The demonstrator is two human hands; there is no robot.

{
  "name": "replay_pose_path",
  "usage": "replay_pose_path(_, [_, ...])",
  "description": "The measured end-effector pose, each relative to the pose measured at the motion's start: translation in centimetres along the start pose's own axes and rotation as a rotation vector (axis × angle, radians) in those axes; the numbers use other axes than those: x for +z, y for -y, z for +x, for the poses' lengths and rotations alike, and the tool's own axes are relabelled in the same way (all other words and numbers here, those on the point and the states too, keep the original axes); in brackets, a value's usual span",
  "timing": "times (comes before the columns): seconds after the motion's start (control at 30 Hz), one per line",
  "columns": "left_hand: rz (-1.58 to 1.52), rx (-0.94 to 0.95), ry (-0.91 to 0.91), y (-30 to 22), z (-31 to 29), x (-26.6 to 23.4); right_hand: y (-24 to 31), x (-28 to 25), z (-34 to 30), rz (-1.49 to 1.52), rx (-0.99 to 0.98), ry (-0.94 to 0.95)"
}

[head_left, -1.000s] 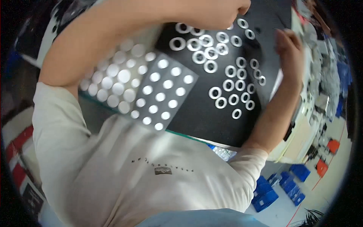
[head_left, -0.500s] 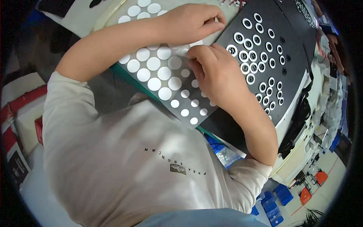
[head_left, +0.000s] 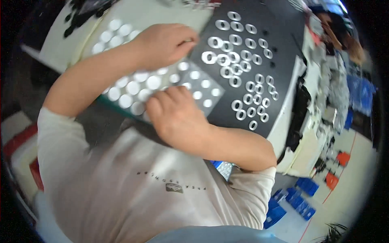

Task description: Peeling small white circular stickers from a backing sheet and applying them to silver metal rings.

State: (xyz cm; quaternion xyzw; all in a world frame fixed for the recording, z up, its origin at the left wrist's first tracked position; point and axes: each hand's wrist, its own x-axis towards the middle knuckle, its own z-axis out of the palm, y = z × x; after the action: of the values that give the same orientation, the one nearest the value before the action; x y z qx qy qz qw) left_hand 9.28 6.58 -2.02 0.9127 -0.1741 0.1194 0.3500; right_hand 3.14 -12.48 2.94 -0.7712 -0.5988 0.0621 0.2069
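A flat sheet (head_left: 216,90) bearing rows of large and small white round dots lies under both my hands. My left hand (head_left: 172,43) is over its far side, thumb and fingers closed in a pinch; anything between the tips is too small to make out. Nearer my body, my right hand (head_left: 178,115) rests over the dots with curled fingers, and its fingertips are hidden beneath the knuckles. To the right, a black board (head_left: 259,18) carries many white rings (head_left: 234,58) with dark centres, somewhat blurred.
A green edge (head_left: 111,104) shows under the sheet's near left side. Black items (head_left: 298,117) lie along the table's right side, with clear plastic bags (head_left: 338,83) beyond. Blue bins (head_left: 298,202) stand on the floor. Another person (head_left: 338,30) is at the upper right.
The view has shifted, carrying the board and sheet leftward in the picture. My right hand has come across the sheet toward my body. My left hand stays pinched near the far side.
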Motion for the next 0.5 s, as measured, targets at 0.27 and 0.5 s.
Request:
replay_pose_path(0.27, [-0.024,-0.079,0.013,-0.6,0.1,0.0,-1.9,-0.3,1.6,0.083,0.116,0.182])
replay_pose_path(0.5, [0.009,-0.074,0.024,-0.9,0.6,-0.1,-2.3,-0.5,2.7,0.037,0.062,0.17])
